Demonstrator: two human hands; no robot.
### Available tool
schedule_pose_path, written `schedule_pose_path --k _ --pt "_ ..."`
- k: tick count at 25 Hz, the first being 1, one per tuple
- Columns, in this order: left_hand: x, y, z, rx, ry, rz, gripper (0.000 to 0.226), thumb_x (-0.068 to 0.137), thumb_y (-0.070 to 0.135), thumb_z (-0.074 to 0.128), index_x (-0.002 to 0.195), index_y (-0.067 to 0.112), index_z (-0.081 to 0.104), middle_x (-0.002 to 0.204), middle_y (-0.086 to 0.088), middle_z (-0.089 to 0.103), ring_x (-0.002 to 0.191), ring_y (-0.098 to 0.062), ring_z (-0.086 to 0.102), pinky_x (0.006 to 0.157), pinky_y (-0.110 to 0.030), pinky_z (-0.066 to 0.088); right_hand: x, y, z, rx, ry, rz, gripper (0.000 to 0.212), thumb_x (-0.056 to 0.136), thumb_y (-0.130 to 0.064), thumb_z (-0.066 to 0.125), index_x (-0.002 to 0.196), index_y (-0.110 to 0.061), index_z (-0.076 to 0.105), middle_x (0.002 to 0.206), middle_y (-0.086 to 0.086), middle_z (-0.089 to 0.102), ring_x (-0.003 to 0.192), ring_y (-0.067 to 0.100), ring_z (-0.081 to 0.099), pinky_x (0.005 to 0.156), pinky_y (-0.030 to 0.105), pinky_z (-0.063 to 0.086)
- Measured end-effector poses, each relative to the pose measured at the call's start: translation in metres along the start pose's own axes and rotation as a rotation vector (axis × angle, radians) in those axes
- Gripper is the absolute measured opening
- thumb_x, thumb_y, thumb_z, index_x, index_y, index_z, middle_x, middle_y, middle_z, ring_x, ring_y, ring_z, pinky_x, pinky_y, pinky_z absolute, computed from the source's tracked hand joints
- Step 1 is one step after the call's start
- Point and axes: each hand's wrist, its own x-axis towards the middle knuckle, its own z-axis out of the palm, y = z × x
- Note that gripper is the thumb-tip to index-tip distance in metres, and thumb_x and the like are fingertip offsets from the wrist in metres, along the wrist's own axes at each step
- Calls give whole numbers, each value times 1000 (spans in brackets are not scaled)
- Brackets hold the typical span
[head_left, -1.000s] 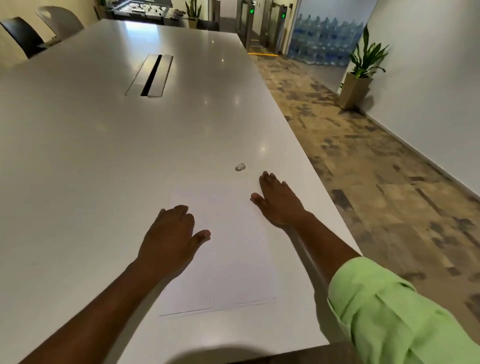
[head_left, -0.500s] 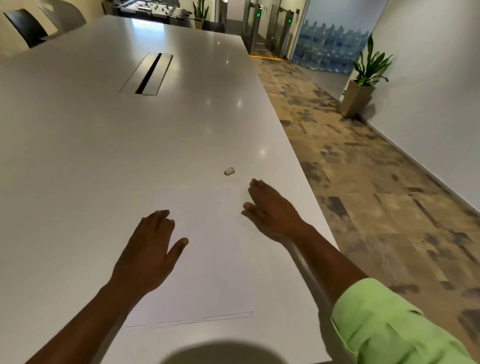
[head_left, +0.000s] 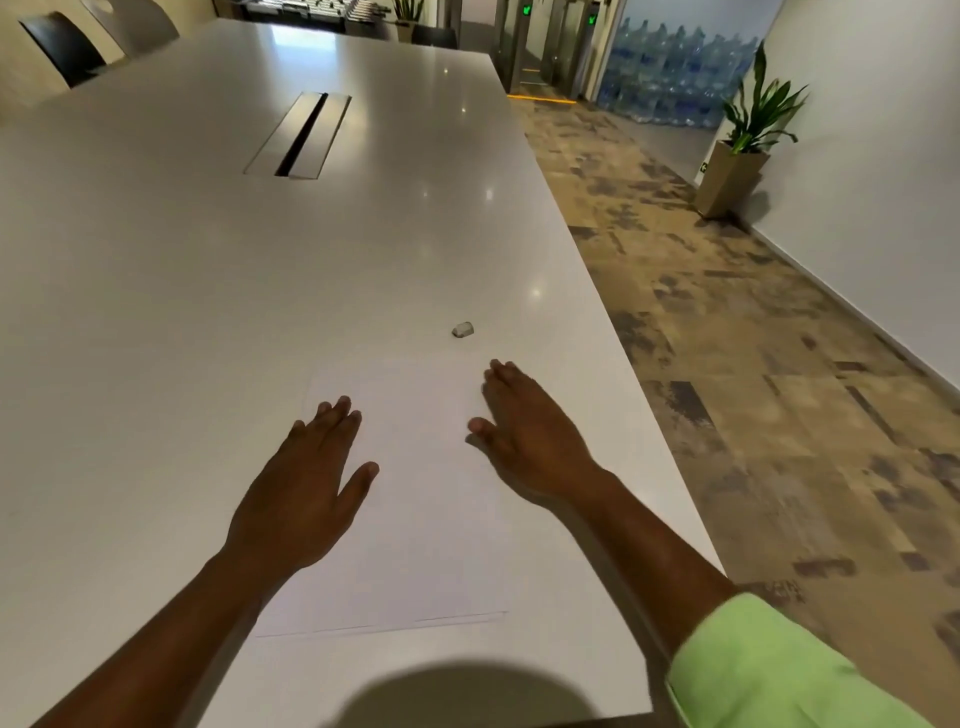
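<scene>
White tabletop (head_left: 208, 312) in a meeting room is carrying a paper sheet (head_left: 426, 530), lying flat just before you.
Your left grip (head_left: 306, 488) is resting open on its left part, your right grip (head_left: 530, 441) open at its right edge, neither holding anything. You are dealing with something light, limp, easily creased; likely best pinched at a corner.

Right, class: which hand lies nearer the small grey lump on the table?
The right hand, on the green-sleeved arm: its fingers lie just short of the lump; the left hand rests farther back on the paper.
</scene>
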Motion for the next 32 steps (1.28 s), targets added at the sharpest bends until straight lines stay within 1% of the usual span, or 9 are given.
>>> schedule_pose_path --k 3,9,13,16,20,22,26,30,32 --pt "1 0 -1 -6 -32 -1 81 103 65 18 163 12 32 172 -1 21 159 -14 15 129 -37 15 7 -19 16 -78 -178 -7 84 104 -66 24 166 -10 18 176 6 9 163 20 5 132 46 8" --pt "1 -2 0 -6 -46 -7 82 103 65 17 163 12 31 172 -1 20 160 -14 15 129 -37 15 -47 21 -8 -279 -207 125 95 97 -75 -3 167 -11 4 175 3 -5 162 17 -10 129 45 -11" --pt "1 -1 -1 -8 -40 -1 82 103 65 17 163 11 32 172 -4 23 159 -18 19 128 -39 18 -35 1 -6 -211 -92 143 93 99 -74 5 166 -10 17 175 6 9 163 20 0 130 45 -6" --pt "2 -1 -2 -13 -44 1 82 103 64 18 163 11 32 171 -5 23 159 -20 21 128 -39 18 -19 -31 12 -172 -147 37 87 103 -70 12 167 -11 12 176 5 4 163 19 -3 131 48 -4" --pt "2 0 -4 -17 -49 -2 83 102 64 18 163 10 32 171 -5 23 159 -20 20 128 -38 16 -39 -11 5 -208 -209 111 98 93 -76 -5 167 -11 2 175 4 -7 161 16 -12 130 44 -10" --pt "2 -1 -2 -14 -43 8 83 102 64 18 162 9 33 171 -6 24 159 -20 21 128 -38 15 -55 5 -1 -220 -128 130 100 93 -76 -10 167 -10 6 176 5 -3 162 17 -11 130 42 -10" --pt "3 -5 -3 -105 -55 13 84 100 66 22 161 10 36 172 -4 22 160 -17 10 129 -39 8 -67 -3 5 -154 72 70 87 104 -70 9 165 -10 24 175 4 12 163 17 -1 132 43 -1" --pt "6 2 -14 -175 82 14 57 103 45 44 149 14 51 169 -2 33 162 -18 6 129 -43 -1 -75 -8 7 -88 107 106 78 108 -64 19 165 -12 26 175 1 14 163 14 0 132 43 2" --pt "10 16 -19 -158 129 37 54 102 42 46 147 14 54 166 0 39 162 -17 11 130 -42 -1 -75 -7 5 -48 115 100 77 108 -64 18 164 -12 29 174 1 18 163 14 3 132 45 7"
